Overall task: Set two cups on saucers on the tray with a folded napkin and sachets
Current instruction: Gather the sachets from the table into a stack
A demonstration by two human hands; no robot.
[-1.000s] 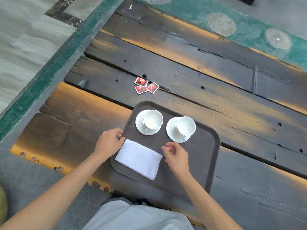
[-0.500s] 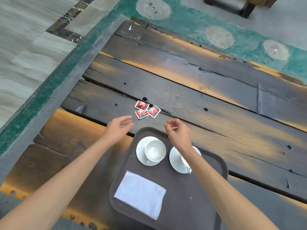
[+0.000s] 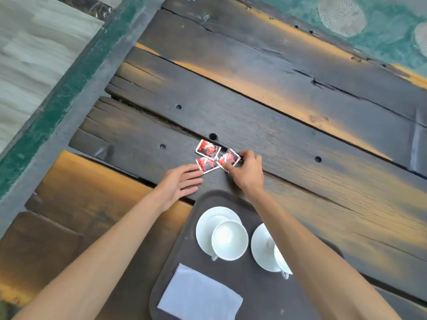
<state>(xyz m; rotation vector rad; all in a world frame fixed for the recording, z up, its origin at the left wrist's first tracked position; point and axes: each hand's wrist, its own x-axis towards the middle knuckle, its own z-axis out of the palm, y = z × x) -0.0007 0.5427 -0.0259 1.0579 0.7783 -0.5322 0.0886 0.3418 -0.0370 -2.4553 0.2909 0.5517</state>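
Three red sachets lie on the dark wooden table beyond the tray: a far one (image 3: pixel 207 149), a near-left one (image 3: pixel 206 164) and a right one (image 3: pixel 228 159). My right hand (image 3: pixel 247 172) pinches the right sachet at its edges. My left hand (image 3: pixel 179 182) lies flat and open, fingertips touching the near-left sachet. The brown tray (image 3: pixel 182 245) holds a white cup (image 3: pixel 230 240) on a saucer (image 3: pixel 208 221), a second cup (image 3: pixel 280 260) on a saucer (image 3: pixel 262 248) partly hidden by my right forearm, and a folded white napkin (image 3: pixel 199 294).
The table (image 3: pixel 288 125) is made of rough dark planks with gaps and bolt holes. Its left edge runs beside a green-painted curb (image 3: pixel 57 98) and grey floor. Round patterned marks (image 3: pixel 340 15) sit on the green floor at the far right.
Both hands have reached forward from above the tray to the sachets. My right hand has closed on the right sachet and my left fingertips have reached the near-left one. The camera leaned forward.
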